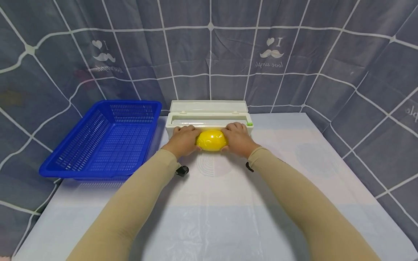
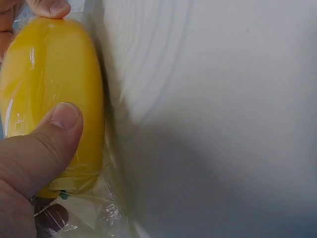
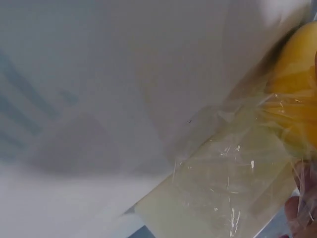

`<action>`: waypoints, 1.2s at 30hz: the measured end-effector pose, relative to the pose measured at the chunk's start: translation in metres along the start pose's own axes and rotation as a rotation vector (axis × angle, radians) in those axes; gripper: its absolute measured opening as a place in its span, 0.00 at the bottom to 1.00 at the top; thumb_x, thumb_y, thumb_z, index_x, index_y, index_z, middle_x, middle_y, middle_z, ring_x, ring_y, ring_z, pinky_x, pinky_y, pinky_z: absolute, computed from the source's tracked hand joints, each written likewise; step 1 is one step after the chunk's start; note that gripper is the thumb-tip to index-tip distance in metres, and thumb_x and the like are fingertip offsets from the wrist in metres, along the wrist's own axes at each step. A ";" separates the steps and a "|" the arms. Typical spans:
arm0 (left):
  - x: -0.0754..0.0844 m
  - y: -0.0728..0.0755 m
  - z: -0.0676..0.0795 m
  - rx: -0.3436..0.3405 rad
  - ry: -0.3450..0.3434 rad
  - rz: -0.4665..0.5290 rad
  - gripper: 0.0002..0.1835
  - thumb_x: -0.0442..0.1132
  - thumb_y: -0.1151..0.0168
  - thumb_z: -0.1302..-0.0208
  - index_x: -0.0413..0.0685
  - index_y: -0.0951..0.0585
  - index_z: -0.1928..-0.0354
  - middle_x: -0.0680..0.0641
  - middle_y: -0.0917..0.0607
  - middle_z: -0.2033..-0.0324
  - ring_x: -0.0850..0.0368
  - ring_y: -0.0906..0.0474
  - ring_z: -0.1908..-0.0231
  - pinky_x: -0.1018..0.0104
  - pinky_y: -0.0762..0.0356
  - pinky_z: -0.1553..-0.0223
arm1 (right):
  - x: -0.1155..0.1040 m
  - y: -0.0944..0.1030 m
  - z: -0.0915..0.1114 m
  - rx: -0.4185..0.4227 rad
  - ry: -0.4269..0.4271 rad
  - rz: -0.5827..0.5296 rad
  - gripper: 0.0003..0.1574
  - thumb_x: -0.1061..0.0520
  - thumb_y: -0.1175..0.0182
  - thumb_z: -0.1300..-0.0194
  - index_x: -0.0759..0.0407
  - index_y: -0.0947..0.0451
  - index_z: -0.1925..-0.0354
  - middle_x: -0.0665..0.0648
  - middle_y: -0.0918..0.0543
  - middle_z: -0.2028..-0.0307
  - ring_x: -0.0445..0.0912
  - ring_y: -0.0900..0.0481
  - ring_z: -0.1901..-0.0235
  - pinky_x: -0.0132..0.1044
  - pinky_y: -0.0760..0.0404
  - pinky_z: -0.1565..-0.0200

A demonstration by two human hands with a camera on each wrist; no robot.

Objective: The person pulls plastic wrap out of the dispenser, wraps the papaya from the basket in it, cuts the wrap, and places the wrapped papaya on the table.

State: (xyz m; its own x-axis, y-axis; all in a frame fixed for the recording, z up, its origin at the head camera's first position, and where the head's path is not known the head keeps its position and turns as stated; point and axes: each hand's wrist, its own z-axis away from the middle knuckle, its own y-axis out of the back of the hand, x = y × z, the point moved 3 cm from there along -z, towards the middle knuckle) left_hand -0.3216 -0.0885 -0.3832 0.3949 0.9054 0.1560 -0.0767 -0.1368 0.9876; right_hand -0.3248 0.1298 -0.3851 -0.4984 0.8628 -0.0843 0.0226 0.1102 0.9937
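A smooth yellow oval fruit [image 1: 212,140], covered in clear plastic film, is held between both hands at mid-table. My left hand [image 1: 184,140] grips its left end; in the left wrist view the thumb [image 2: 54,139] presses across the yellow surface. From the other side my right hand [image 1: 240,139] holds the right end. Loose, wrinkled cling film [image 3: 228,173] spreads off the fruit's end in the right wrist view. Just behind the hands stands a white cling film dispenser [image 1: 209,116] with its lid raised; a small green piece shows at its right end.
A blue plastic basket [image 1: 143,152] sits at the left of the white-covered table [image 1: 222,224]. Grey checked cloth [image 1: 228,54] hangs behind and along both sides. A dark wrist strap piece [image 1: 182,170] is beneath the left wrist.
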 end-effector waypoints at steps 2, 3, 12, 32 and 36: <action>0.000 0.000 0.000 -0.002 -0.001 0.007 0.39 0.54 0.25 0.35 0.55 0.27 0.25 0.45 0.22 0.34 0.45 0.30 0.31 0.38 0.42 0.30 | 0.000 0.000 0.000 -0.003 -0.003 0.008 0.50 0.38 0.25 0.38 0.57 0.29 0.27 0.58 0.25 0.39 0.59 0.37 0.32 0.56 0.44 0.28; 0.000 0.000 0.001 -0.004 -0.001 0.010 0.38 0.54 0.25 0.35 0.55 0.27 0.25 0.45 0.22 0.35 0.45 0.30 0.31 0.39 0.42 0.30 | 0.000 0.001 0.000 -0.005 -0.005 0.013 0.50 0.38 0.25 0.38 0.57 0.29 0.27 0.58 0.25 0.39 0.59 0.37 0.32 0.56 0.44 0.28; -0.002 -0.002 -0.001 0.009 0.007 0.032 0.39 0.51 0.25 0.35 0.50 0.28 0.25 0.44 0.23 0.29 0.43 0.31 0.27 0.37 0.43 0.28 | 0.001 -0.001 0.001 -0.018 -0.036 0.016 0.51 0.37 0.26 0.37 0.56 0.32 0.24 0.60 0.24 0.33 0.60 0.36 0.30 0.60 0.47 0.28; -0.006 -0.010 -0.001 0.034 0.032 0.134 0.42 0.54 0.21 0.40 0.51 0.27 0.27 0.46 0.25 0.27 0.43 0.33 0.26 0.41 0.46 0.27 | 0.003 -0.004 0.004 0.011 -0.039 -0.101 0.53 0.42 0.22 0.41 0.57 0.32 0.25 0.61 0.26 0.29 0.61 0.37 0.29 0.61 0.48 0.26; -0.008 -0.009 -0.001 0.028 0.031 0.145 0.42 0.54 0.21 0.40 0.52 0.27 0.28 0.47 0.24 0.27 0.43 0.32 0.26 0.42 0.46 0.27 | 0.004 -0.003 0.005 0.013 -0.041 -0.116 0.52 0.43 0.22 0.40 0.58 0.32 0.26 0.61 0.26 0.29 0.61 0.37 0.29 0.62 0.48 0.25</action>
State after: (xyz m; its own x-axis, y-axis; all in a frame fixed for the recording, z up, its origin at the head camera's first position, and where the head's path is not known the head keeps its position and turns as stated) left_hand -0.3250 -0.0937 -0.3937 0.3527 0.8875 0.2965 -0.1051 -0.2773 0.9550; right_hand -0.3225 0.1349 -0.3890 -0.4627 0.8632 -0.2018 -0.0222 0.2163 0.9761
